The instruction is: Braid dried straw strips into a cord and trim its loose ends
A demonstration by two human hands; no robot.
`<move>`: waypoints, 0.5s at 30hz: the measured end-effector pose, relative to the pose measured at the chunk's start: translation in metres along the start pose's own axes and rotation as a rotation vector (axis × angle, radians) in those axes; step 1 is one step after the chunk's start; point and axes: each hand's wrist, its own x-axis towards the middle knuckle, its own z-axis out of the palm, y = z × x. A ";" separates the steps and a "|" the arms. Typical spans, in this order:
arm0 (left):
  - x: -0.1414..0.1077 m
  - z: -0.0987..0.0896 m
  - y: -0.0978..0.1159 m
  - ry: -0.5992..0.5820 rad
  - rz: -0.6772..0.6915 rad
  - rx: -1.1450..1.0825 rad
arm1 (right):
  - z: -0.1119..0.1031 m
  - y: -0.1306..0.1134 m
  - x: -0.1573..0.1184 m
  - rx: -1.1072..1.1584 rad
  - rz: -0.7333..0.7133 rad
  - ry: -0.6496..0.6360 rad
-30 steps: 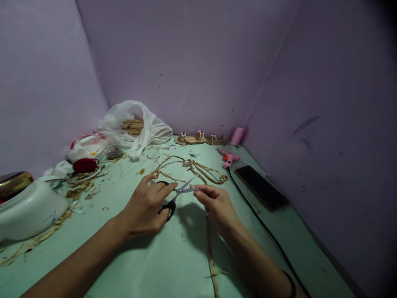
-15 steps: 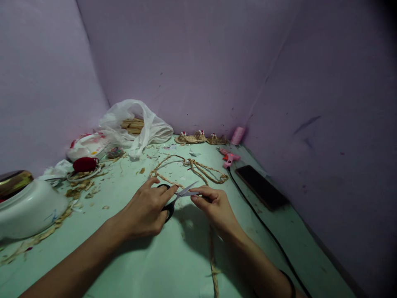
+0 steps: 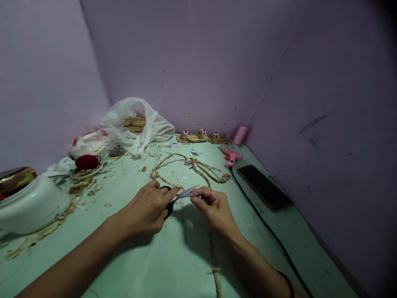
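Observation:
My left hand (image 3: 151,209) is closed on a pair of scissors (image 3: 182,193) with black handles, its fingers through and around the loops. The blades stand slightly apart and point right. Across from them, my right hand (image 3: 215,207) is closed in a pinch, thumb and forefinger at the lower blade's tip; whatever lies between the fingertips is too small to make out. A tan braided straw cord (image 3: 203,167) lies looped on the table beyond both hands. One stretch of it runs to the blades, and another passes below my right hand toward the near edge.
A pink glue gun (image 3: 231,156) with a black cable and a dark phone (image 3: 263,187) lie at right. Behind are a pink thread spool (image 3: 240,135), small woven pieces (image 3: 198,137) and a white plastic bag (image 3: 158,128). A white pot (image 3: 37,205) and straw scraps (image 3: 82,186) are at left.
The scissor blades have closed a little. Both hands stay nearly in place, and the whole view has shifted slightly.

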 end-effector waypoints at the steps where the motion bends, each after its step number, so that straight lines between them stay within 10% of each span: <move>1: 0.000 0.001 0.000 0.012 0.003 -0.019 | 0.000 0.000 0.000 0.009 0.019 0.006; 6: 0.002 0.000 -0.001 0.119 -0.063 -0.353 | 0.000 0.000 0.001 0.152 0.185 0.041; 15: 0.018 0.003 -0.007 0.651 -0.894 -1.510 | 0.008 -0.002 -0.006 0.423 0.395 -0.151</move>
